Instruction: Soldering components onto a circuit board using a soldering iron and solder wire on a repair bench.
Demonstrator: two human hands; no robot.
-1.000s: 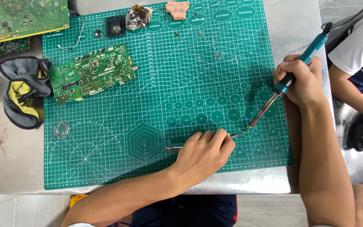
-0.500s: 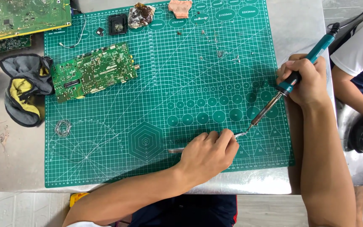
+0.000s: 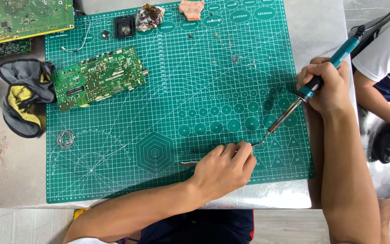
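Observation:
My right hand [image 3: 325, 86] grips a teal and black soldering iron [image 3: 310, 88], its metal tip slanting down-left to the mat near the tweezers' tip. My left hand [image 3: 224, 167] is closed around metal tweezers [image 3: 190, 163] lying low over the green cutting mat [image 3: 195, 81]; their points reach right to a tiny part at the iron's tip [image 3: 263, 138]. A green circuit board [image 3: 98, 77] lies on the mat's upper left, away from both hands.
More circuit boards [image 3: 23, 20] are stacked at the top left. A grey and yellow glove [image 3: 23, 97] lies left of the mat, a solder wire coil [image 3: 65, 138] below it. A black holder [image 3: 124, 26], brown lump [image 3: 148, 17] and orange sponge [image 3: 191, 9] sit along the top. Another person [image 3: 385, 77] sits at right.
Both hands stay nearly in place; the iron's tip has come down onto the spot at the tweezers' points. The view has shifted slightly.

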